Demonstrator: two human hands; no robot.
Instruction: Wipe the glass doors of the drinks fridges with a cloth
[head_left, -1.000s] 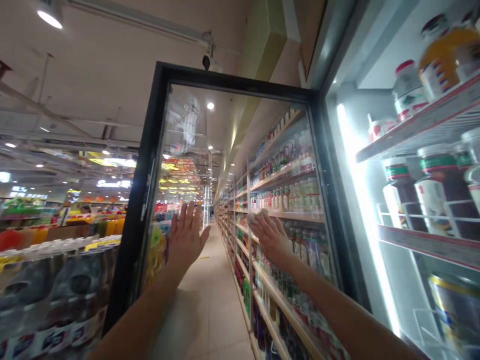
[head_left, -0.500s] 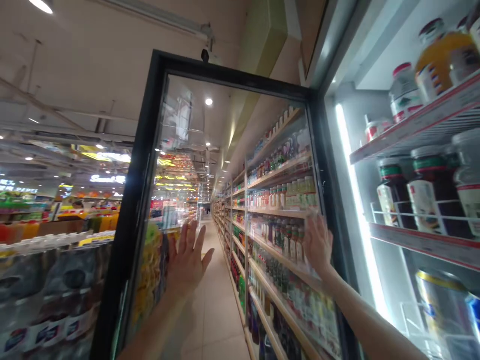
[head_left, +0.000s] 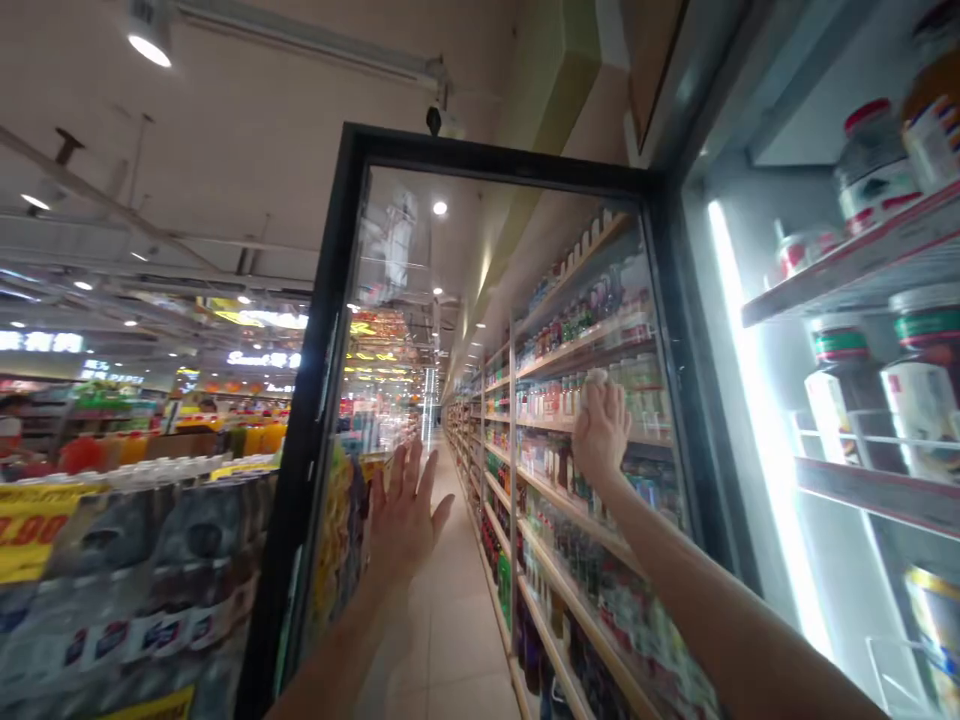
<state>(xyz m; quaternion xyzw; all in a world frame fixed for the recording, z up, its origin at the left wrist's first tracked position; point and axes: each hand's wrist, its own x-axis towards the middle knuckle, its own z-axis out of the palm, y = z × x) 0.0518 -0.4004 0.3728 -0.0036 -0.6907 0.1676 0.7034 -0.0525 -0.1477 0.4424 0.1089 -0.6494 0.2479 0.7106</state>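
A black-framed glass door (head_left: 495, 146) of a drinks cooler stands open in front of me. My left hand (head_left: 405, 510) lies flat against the left part of the glass, fingers spread and holding nothing. Higher up on the right part, my right hand (head_left: 602, 432) presses a small white cloth (head_left: 597, 376) to the pane. Only a bit of the cloth shows above the fingertips; the rest is hidden under the hand.
To the right are lit cooler shelves (head_left: 862, 250) with bottles and cans. Shrink-wrapped bottle packs (head_left: 150, 570) are stacked at the left, beside a yellow price sign (head_left: 37, 530). Through the glass an aisle floor (head_left: 450, 620) runs back along shelves or their reflection.
My right hand has moved up and left across the glass, and the white cloth now shows. My left hand stays spread on the pane. The view has turned slightly left.
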